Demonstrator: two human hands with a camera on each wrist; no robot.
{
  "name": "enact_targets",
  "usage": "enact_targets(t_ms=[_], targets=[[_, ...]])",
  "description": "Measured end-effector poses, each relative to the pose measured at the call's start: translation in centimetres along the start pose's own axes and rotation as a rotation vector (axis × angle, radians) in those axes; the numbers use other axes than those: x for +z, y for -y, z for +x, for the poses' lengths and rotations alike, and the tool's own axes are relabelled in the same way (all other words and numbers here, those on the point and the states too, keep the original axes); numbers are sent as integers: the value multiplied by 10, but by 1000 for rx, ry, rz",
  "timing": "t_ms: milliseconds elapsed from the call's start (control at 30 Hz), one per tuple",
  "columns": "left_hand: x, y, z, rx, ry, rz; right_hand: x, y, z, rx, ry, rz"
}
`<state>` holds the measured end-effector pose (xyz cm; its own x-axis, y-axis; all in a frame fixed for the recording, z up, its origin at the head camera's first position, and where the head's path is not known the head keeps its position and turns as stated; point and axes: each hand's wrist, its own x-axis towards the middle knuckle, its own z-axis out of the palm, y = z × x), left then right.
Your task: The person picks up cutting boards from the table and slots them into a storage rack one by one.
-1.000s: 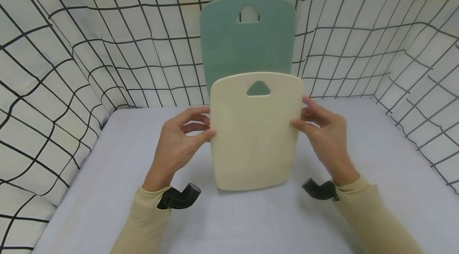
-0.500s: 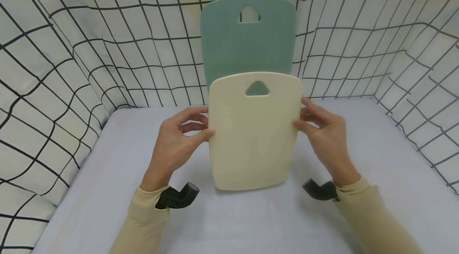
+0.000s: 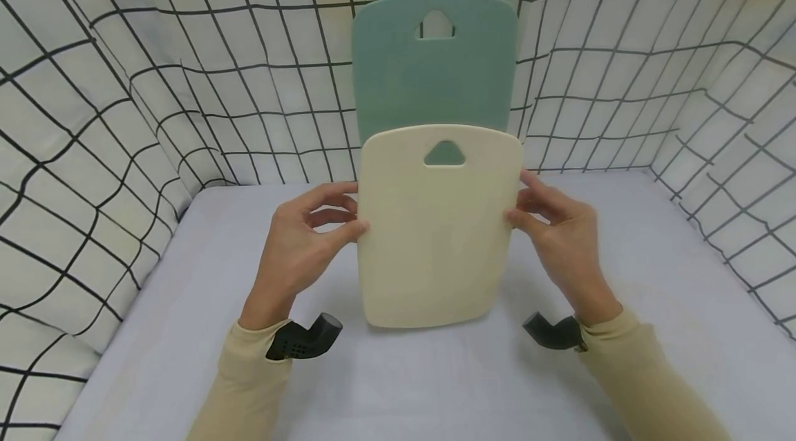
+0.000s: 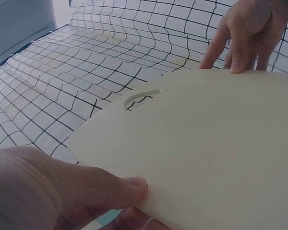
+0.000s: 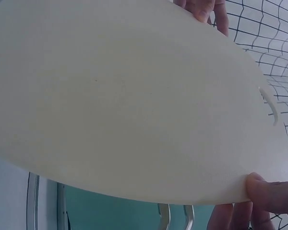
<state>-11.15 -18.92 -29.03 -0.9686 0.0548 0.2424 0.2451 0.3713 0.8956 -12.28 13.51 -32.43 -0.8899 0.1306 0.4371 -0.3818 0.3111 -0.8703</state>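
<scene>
A cream cutting board (image 3: 435,240) with a handle cutout near its top stands nearly upright in the middle of the head view. My left hand (image 3: 301,240) pinches its left edge, thumb on the front face and the other fingers behind. On the opposite edge, my right hand (image 3: 560,240) pinches it in the same way. A larger green cutting board (image 3: 435,81) rises behind, its lower part hidden by the cream one. In the right wrist view, metal rods (image 5: 164,216) show below the cream board, in front of green.
A white table surface (image 3: 423,386) lies under the hands. White cloth with a black grid pattern (image 3: 249,95) hangs behind and at both sides. Dark wrist-worn devices, one on the left wrist (image 3: 305,339) and one on the right (image 3: 553,332), jut inward.
The cream cutting board and both hands have shifted slightly left relative to the green board. The grip of both hands looks the same.
</scene>
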Motion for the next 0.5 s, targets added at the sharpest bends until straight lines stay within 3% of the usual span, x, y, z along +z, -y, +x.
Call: enact_targets(t_ms=[500], targets=[[-5, 0, 0, 8, 1, 9, 4, 1, -1, -28, 2, 17]])
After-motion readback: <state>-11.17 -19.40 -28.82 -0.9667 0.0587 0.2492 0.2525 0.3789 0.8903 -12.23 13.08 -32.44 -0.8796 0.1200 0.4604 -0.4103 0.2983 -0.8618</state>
